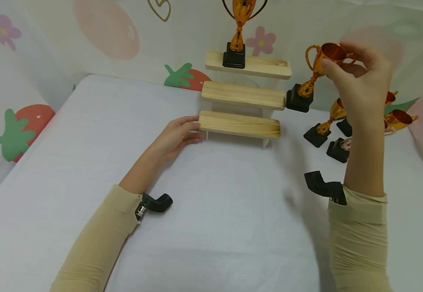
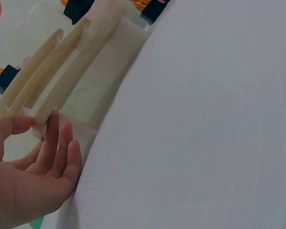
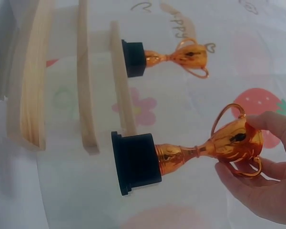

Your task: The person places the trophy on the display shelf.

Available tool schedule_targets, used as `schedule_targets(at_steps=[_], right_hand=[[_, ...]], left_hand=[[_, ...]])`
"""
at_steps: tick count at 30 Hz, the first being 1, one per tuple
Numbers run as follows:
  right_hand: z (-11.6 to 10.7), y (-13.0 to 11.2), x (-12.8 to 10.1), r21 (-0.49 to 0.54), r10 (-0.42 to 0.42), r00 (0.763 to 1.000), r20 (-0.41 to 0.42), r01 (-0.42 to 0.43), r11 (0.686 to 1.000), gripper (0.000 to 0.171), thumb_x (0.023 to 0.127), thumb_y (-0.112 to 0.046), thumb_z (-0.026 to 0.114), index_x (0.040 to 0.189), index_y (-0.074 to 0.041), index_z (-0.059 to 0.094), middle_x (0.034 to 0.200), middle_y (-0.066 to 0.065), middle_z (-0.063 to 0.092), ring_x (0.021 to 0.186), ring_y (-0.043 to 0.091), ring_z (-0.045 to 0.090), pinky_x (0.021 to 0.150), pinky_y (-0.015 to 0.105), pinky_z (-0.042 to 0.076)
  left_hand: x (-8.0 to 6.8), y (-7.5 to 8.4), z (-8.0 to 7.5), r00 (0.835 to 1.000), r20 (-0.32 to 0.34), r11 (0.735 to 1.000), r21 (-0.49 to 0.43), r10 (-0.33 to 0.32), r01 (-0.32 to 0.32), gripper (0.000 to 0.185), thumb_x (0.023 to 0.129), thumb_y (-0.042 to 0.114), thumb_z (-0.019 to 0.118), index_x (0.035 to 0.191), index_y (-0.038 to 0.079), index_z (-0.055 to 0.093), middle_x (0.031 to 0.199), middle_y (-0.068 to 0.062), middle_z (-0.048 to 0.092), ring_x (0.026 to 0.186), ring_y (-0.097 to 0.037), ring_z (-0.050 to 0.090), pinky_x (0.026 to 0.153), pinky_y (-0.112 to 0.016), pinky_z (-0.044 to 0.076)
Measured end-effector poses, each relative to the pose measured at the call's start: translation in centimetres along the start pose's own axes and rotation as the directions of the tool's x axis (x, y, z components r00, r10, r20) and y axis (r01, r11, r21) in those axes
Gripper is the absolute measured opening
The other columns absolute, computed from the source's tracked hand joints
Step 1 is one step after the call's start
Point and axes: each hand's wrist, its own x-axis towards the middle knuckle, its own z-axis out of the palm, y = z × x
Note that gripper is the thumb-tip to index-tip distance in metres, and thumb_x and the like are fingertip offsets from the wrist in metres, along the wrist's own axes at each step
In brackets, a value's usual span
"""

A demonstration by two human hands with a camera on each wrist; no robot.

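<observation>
A three-tier stand with pale wooden shelves (image 1: pixel 238 123) sits at the back of the white-covered table. My left hand (image 1: pixel 176 136) pinches the left end of its lowest shelf, thumb and forefinger at the board's end in the left wrist view. In my right hand (image 1: pixel 368 81) is a gold two-handled trophy (image 3: pixel 231 140), gripped by its cup. That trophy leans, its black base (image 1: pixel 300 98) down and to the left, close to the right end of the middle shelf. Another gold trophy (image 1: pixel 238 34) stands upright on the left part of the top shelf.
Several more trophies, among them one with a black base (image 1: pixel 317 135) and one showing its gold cup (image 1: pixel 400 119), are at the table's back right, partly hidden behind my right forearm. A patterned backdrop (image 1: pixel 182 36) rises behind the stand.
</observation>
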Motion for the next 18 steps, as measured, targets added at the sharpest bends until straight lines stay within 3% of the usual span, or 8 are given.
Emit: schedule_targets(at_steps=[13, 18], right_hand=[[0.7, -1.6, 1.3, 0.092, 0.039, 0.999, 0.017, -0.041, 0.995, 0.043, 0.094, -0.010, 0.081, 0.135, -0.009, 0.068, 0.118, -0.004, 0.061, 0.097, 0.007, 0.068, 0.089, 0.012, 0.056], [0.9, -2.0, 1.7, 0.073, 0.030, 0.999, 0.016, -0.031, 0.997, 0.044, 0.094, -0.011, 0.080, 0.136, -0.009, 0.068, 0.118, -0.005, 0.061, 0.095, 0.006, 0.069, 0.086, 0.010, 0.055]], left_hand=[[-0.2, 0.1, 0.0, 1.000, 0.003, 1.000, 0.009, 0.002, -0.002, 0.050, 0.111, 0.011, 0.047, 0.158, -0.005, 0.039, 0.141, -0.019, 0.054, 0.093, -0.009, 0.068, 0.084, -0.019, 0.057], [-0.1, 0.0, 0.0, 1.000, 0.004, 1.000, 0.009, -0.001, 0.001, 0.051, 0.111, 0.011, 0.047, 0.158, -0.005, 0.038, 0.143, -0.020, 0.053, 0.094, -0.009, 0.068, 0.085, -0.019, 0.057]])
